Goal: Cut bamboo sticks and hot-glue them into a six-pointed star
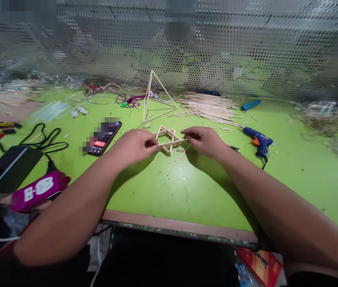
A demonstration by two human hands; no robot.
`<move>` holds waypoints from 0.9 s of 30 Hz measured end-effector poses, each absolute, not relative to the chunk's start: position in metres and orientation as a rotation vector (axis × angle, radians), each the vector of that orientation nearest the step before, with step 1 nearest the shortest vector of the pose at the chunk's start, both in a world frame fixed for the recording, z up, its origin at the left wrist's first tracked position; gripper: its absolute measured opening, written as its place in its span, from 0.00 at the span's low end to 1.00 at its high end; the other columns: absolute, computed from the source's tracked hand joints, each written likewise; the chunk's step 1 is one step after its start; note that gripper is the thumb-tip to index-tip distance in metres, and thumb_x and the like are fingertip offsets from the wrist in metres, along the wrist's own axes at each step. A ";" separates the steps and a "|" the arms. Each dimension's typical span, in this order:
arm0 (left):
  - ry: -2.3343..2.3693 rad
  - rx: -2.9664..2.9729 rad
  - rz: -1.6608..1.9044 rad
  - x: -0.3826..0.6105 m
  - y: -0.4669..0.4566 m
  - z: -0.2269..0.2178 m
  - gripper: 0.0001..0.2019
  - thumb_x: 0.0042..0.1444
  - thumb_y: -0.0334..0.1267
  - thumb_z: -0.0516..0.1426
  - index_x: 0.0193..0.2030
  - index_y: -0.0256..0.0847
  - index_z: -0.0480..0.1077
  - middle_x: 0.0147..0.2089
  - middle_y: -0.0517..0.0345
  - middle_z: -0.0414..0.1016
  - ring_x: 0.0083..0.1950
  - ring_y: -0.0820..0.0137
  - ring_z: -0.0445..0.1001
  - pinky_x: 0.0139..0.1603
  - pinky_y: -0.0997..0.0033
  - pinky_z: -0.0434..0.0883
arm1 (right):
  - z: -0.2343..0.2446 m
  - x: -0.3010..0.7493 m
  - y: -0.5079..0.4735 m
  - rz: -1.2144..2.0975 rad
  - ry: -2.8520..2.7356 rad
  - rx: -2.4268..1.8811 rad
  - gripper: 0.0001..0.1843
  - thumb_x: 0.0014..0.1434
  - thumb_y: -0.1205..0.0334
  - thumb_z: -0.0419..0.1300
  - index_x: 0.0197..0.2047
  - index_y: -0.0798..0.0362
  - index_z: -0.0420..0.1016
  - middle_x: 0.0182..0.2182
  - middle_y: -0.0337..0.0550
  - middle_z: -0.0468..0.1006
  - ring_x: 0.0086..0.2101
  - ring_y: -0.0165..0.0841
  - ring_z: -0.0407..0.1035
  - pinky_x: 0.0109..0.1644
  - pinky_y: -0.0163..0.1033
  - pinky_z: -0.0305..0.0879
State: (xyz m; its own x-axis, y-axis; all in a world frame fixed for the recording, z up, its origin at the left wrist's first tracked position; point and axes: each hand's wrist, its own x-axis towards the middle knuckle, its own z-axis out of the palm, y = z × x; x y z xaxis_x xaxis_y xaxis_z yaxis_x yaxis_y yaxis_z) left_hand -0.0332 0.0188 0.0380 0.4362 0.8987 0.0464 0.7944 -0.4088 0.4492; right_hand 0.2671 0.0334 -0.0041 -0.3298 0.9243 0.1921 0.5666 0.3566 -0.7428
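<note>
A small frame of thin wooden sticks (168,140) lies on the green table (169,187) between my hands. My left hand (134,145) is closed, pinching the frame's left edge. My right hand (205,140) is closed too, its fingertips gripping the frame's right side. A loose stick (178,160) lies slanted just below the frame. Behind it stands a tall stick pyramid (156,97).
A pile of sticks (209,107) lies at the back right, with a blue glue gun (258,142) and a blue lighter (250,105) nearby. A phone (105,138), black cables (43,139), a black box (7,167) and a pink device (39,190) sit left. A perforated metal screen (246,48) closes the back.
</note>
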 end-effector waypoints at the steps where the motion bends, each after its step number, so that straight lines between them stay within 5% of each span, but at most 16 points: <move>1: 1.442 2.329 0.401 -0.033 0.019 0.038 0.07 0.65 0.43 0.67 0.39 0.48 0.88 0.39 0.53 0.88 0.38 0.59 0.79 0.39 0.58 0.66 | -0.003 0.269 0.033 0.777 -1.983 -1.312 0.19 0.69 0.68 0.63 0.56 0.48 0.91 0.48 0.48 0.92 0.46 0.42 0.86 0.55 0.49 0.82; 9: 1.435 2.303 0.419 -0.034 0.018 0.038 0.08 0.65 0.45 0.67 0.38 0.48 0.88 0.39 0.51 0.88 0.39 0.58 0.79 0.40 0.59 0.68 | -0.002 0.259 0.031 0.721 -2.100 -1.223 0.08 0.69 0.64 0.69 0.46 0.47 0.91 0.43 0.47 0.91 0.42 0.41 0.84 0.50 0.48 0.80; 27: 1.380 2.270 0.224 -0.040 0.021 0.050 0.11 0.63 0.40 0.64 0.49 0.47 0.86 0.45 0.53 0.89 0.43 0.58 0.83 0.43 0.61 0.70 | -0.008 0.256 0.036 0.554 -2.217 -1.117 0.10 0.69 0.70 0.67 0.44 0.48 0.91 0.42 0.47 0.90 0.42 0.41 0.83 0.50 0.46 0.78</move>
State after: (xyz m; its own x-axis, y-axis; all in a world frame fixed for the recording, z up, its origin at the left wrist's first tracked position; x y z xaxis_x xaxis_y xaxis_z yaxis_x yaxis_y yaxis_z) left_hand -0.0404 0.0211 0.0500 0.4802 0.8712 -0.1020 0.7943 -0.3825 0.4720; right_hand 0.2561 0.0362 -0.0077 -0.4745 0.8215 0.3160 0.5765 0.5614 -0.5937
